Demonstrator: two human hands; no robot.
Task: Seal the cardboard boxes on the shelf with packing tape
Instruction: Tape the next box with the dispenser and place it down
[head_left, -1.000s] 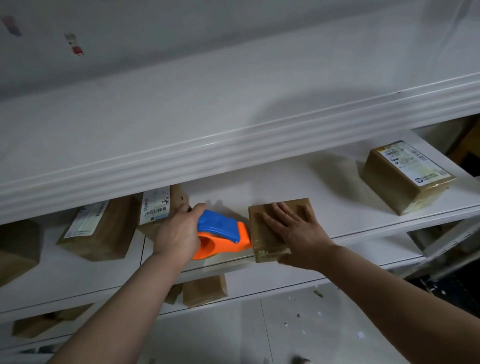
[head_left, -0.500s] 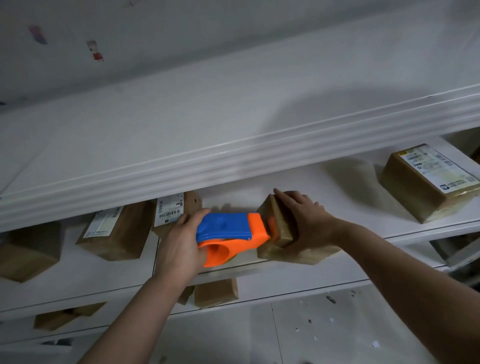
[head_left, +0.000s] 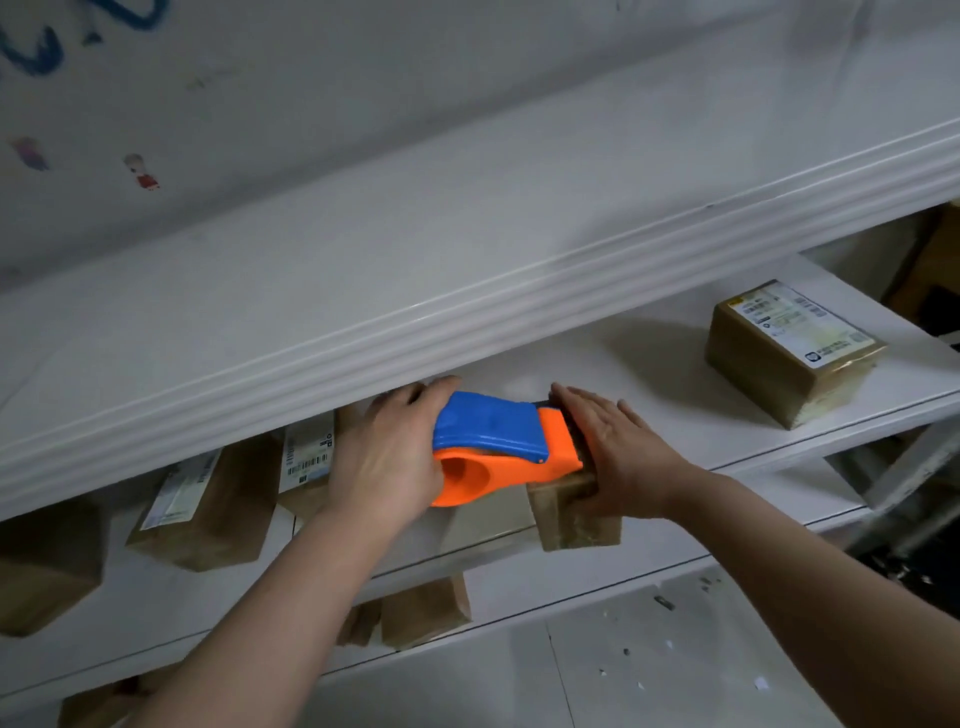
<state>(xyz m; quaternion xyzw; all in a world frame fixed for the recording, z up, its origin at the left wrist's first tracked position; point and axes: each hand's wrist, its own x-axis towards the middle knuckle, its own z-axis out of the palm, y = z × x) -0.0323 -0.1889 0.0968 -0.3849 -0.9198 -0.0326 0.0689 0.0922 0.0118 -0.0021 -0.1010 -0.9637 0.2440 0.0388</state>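
A small brown cardboard box (head_left: 574, 514) stands at the front edge of the white shelf (head_left: 810, 447). My left hand (head_left: 387, 457) grips a blue and orange tape dispenser (head_left: 498, 454), whose orange nose lies on top of the box. My right hand (head_left: 621, 457) holds the box from its right side, fingers straight along the top and thumb down at the front. Most of the box top is hidden by the dispenser and my right hand.
A labelled box (head_left: 792, 351) sits far right on the same shelf. Two labelled boxes (head_left: 208, 512) (head_left: 306, 465) and a dark one (head_left: 47, 566) stand to the left. The upper shelf edge (head_left: 467, 322) overhangs my hands. More boxes (head_left: 423, 610) sit on the shelf below.
The box was tilted up by my right hand and now stands level at the shelf edge. The dispenser has moved right and now lies on top of the box.
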